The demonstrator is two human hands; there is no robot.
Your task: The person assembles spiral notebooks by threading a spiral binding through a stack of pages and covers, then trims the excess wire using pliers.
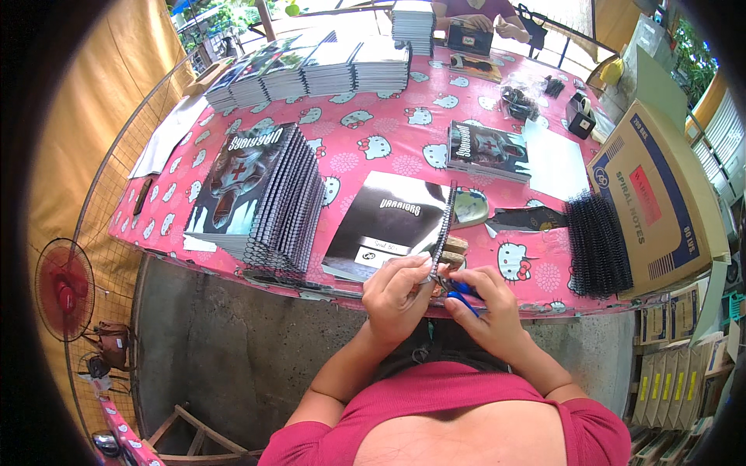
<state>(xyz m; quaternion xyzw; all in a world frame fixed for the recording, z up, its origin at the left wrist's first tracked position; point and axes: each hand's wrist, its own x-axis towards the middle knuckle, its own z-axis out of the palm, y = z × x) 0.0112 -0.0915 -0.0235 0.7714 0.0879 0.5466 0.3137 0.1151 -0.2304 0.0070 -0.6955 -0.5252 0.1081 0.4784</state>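
Along the near edge of the pink patterned table [408,116], a dark notebook [385,221] lies flat with its label upright to the person. Its long axis runs away from the person, the top end leaning a little to the right. The black spiral [447,225] follows its right side, nearly parallel to that axis, and its lower end comes to the hands. The left hand [400,299] pinches the notebook's lower right corner by the spiral. The right hand [493,307] grips blue-handled pliers [460,299], their nose pointing leftward at the spiral's lower end; whether the jaws touch the wire is hidden by the fingers. Left of the notebook stands a tall stack of notebooks [241,179]; loose black coils [597,245] lie to the right, against a cardboard box [660,194].
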